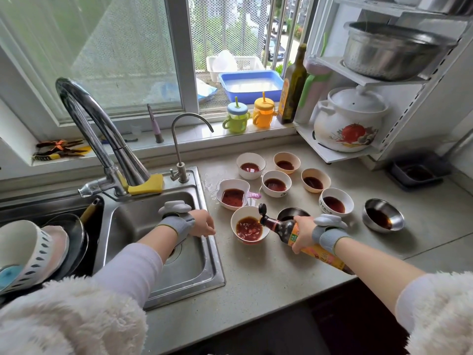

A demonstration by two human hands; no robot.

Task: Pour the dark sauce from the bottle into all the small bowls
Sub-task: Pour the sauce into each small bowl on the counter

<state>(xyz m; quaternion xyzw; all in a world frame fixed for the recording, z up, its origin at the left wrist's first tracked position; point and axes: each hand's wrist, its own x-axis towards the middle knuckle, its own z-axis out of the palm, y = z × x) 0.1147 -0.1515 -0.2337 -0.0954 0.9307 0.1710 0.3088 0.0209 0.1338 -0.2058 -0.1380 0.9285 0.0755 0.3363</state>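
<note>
My right hand [302,233] grips the sauce bottle [281,228], tipped on its side with the flip cap open. Its spout sits over the rim of a white bowl [249,228] that holds foaming dark sauce. Behind the bottle a small steel bowl [291,213] is partly hidden. Several more small bowls with dark sauce stand further back, among them a heart-shaped white one [233,193] and a steel one [383,218] at the right. My left hand [203,224] rests on the sink's right rim, fingers loosely curled, holding nothing.
A steel sink [204,267] with a tall tap [84,111] lies to the left; dishes fill the left basin. A white rack with a ceramic pot [350,124] and a steel pot stands back right. An oil bottle [293,85] and two children's cups sit on the windowsill.
</note>
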